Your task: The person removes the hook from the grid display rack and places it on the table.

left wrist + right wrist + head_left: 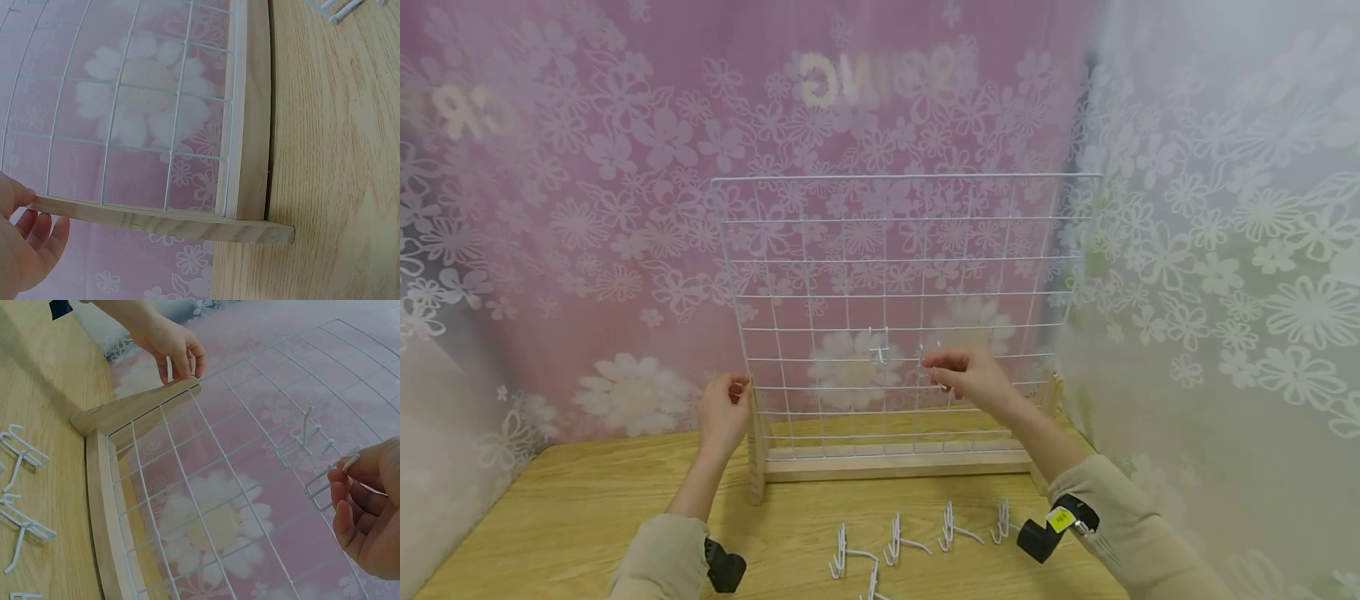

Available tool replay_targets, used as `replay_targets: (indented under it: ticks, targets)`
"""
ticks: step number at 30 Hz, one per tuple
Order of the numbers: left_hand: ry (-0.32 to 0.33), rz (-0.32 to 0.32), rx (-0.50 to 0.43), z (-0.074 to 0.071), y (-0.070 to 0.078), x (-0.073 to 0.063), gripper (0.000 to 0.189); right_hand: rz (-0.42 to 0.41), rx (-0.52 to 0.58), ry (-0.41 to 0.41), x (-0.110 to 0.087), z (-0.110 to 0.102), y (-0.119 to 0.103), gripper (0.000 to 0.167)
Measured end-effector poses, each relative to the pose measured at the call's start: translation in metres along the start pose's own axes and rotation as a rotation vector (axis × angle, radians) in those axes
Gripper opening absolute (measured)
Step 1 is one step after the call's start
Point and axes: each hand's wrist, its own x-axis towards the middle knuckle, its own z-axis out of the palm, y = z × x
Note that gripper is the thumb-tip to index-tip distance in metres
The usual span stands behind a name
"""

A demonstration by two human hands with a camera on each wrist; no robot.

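Observation:
A white wire grid panel [884,295] stands upright in a wooden base [895,470]. My left hand [722,415] holds the upper end of the left wooden side support [175,224], thumb on one side and fingers on the other. At the grid's lower middle, my right hand [976,382] pinches a white wire hook [352,464] by its prong. That hook's wire back lies right at the grid wires, partly hidden by the fingers. Just left of it in the head view, another white hook [880,355] hangs on the grid, prong pointing outward.
Several loose white hooks [895,542] lie on the wood-grain table [580,508] in front of the base. Patterned pink curtain [625,208] hangs behind the grid, and a pale curtain [1225,292] closes off the right side.

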Motion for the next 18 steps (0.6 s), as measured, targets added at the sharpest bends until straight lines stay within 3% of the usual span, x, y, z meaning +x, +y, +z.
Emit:
replay_targets:
  ticks: [11, 18]
  targets:
    - [0.009, 0.022, 0.0, 0.0, -0.002, 0.001, 0.016, -0.005, -0.021, -0.015, -0.017, 0.006, 0.012, 0.026]
    - [0.004, 0.016, 0.0, 0.0, 0.001, 0.0, 0.017, 0.065, -0.063, -0.005, -0.031, 0.013, 0.021, 0.023]
